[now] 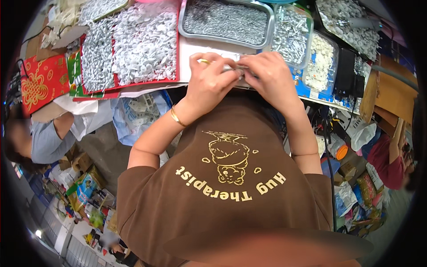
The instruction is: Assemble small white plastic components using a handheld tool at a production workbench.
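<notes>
My left hand [214,76] and my right hand [270,76] meet over the near edge of the white worktop [202,46]. Fingertips of both are pinched around a small silvery-white piece [240,72], mostly covered by the fingers, so its kind cannot be made out. Just beyond them stands a metal tray [221,41] full of small grey metal pieces. Left of my left hand is a red box [178,46] with round white plastic parts [144,42] and, in another section, slim silvery parts [98,55]. A clear container of metal fasteners [291,38] lies beside my right hand.
Farther right are a clear tub of cream-coloured pieces [318,62] and a dark tray of pale parts [349,26]. A blue-white plastic bag [126,124] hangs below the worktop at left. A black cable [330,178] runs down at right. People sit at both sides.
</notes>
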The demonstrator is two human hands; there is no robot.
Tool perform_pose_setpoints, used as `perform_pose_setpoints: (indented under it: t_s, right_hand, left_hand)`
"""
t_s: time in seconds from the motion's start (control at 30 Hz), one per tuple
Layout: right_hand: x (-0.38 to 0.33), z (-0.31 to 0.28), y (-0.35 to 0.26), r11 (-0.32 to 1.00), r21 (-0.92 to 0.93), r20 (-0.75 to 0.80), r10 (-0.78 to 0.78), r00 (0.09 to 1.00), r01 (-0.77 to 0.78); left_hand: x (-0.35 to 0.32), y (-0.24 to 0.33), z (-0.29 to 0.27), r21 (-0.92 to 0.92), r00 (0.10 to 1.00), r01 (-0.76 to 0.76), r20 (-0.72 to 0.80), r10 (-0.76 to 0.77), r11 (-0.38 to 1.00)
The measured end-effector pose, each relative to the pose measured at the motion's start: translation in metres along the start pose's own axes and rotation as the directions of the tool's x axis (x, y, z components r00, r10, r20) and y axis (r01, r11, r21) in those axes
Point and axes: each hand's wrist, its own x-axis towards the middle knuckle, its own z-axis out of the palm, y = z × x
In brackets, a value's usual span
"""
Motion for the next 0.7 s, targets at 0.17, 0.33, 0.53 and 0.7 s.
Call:
perform_pose_setpoints:
  t_s: [0.17, 0.33, 0.53, 0.7]
  right_hand:
    - [0.020, -0.016, 0.000, 0.994, 0.027, 0.273, 0.094, 0.957, -0.105]
    - [0.017, -0.020, 0.007, 0.993, 0.078, 0.352, 0.057, 0.934, -0.090]
    - [0.004, -0.045, 0.033, 0.939, 0.181, -0.146, 0.319, 0.936, -0.292]
    - [0.015, -0.096, 0.162, 0.745, -0.121, -0.499, 0.525, 0.689, -0.656]
  left_hand:
    - [0.021, -0.003, -0.007, -0.040, 0.959, 0.246, 0.153, -0.237, 0.968]
    - [0.025, -0.003, -0.013, -0.003, 0.939, 0.237, 0.259, -0.228, 0.972]
    - [-0.020, -0.107, -0.109, 0.339, 0.888, 0.457, -0.225, -0.401, 0.822]
    - [-0.079, -0.187, -0.169, 0.771, 0.711, 0.558, -0.254, -0.656, 0.307]
